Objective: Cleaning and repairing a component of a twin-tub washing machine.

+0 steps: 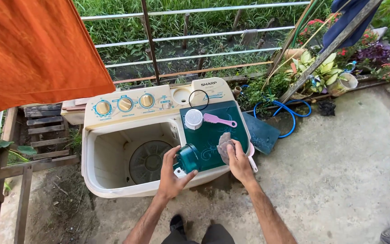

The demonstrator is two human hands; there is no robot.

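Soft, even daylight fills the scene, as under an overcast sky or open shade; nothing is dim. Shadows are faint and diffuse: a soft dark patch lies on the concrete floor [339, 171] under the front edge of the washing machine [113, 180], and the open wash tub [145, 158] is slightly darker inside. The green spinner lid [213, 135] shows a mild sheen, without harsh glare. Focus is sharp across the middle. The wide lens bends the metal railing [195, 36] and stretches the orange cloth [32, 49] at the corner. Colours are saturated.
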